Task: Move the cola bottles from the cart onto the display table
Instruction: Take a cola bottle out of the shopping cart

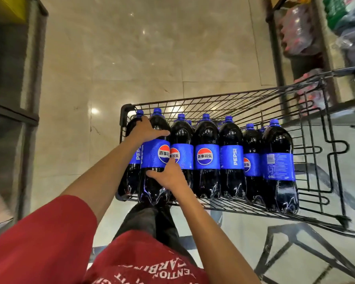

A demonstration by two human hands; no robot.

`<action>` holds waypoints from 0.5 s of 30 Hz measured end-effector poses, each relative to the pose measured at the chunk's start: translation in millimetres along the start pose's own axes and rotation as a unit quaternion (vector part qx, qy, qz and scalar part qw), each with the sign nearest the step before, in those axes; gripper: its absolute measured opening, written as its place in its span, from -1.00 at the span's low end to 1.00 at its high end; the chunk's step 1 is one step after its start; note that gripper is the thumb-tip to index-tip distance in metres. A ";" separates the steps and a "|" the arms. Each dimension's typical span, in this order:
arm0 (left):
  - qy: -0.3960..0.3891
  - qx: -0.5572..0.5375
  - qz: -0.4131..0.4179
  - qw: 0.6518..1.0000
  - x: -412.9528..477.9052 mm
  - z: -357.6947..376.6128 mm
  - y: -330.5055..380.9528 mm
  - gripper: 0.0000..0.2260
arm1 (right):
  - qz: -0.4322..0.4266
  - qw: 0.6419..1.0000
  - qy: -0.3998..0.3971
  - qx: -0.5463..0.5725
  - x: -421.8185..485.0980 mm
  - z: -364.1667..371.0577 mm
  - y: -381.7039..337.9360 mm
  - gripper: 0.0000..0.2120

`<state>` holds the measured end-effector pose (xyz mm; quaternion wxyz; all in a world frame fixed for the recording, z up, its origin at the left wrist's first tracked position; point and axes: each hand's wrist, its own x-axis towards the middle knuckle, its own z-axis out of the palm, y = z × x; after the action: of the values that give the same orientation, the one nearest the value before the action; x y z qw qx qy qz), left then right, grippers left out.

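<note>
L hand point(146, 130), R hand point(168, 177) grip bottle point(152, 154), prob. upright.

We are in a shop, most likely a supermarket aisle. We see a wire shopping cart point(213, 97) loaded with rows of identical cola bottles point(207, 156), all with the same blue label. To the right a dark metal shelf rack point(274, 48) holds shrink-wrapped packs of drinks point(297, 31). Another rack point(30, 58) stands at the left, and between them runs a glossy tiled floor point(131, 48).
</note>
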<state>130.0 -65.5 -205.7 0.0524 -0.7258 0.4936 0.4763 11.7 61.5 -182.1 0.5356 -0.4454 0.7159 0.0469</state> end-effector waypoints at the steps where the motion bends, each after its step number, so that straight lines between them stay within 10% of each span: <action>1: -0.003 0.000 -0.004 1.000 2.2 1.9 2.3 0.17 | 0.008 1.000 0.001 0.002 0.3 2.4 -0.6 0.01; 15: 0.018 -0.060 0.007 0.998 10.2 10.2 3.5 0.21 | 0.002 0.996 0.037 0.083 6.5 15.0 6.7 0.08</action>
<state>121.4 -68.4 -217.4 -0.0038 -0.7327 0.4698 0.4924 17.8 69.8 -196.4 0.5438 -0.3992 0.7376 -0.0279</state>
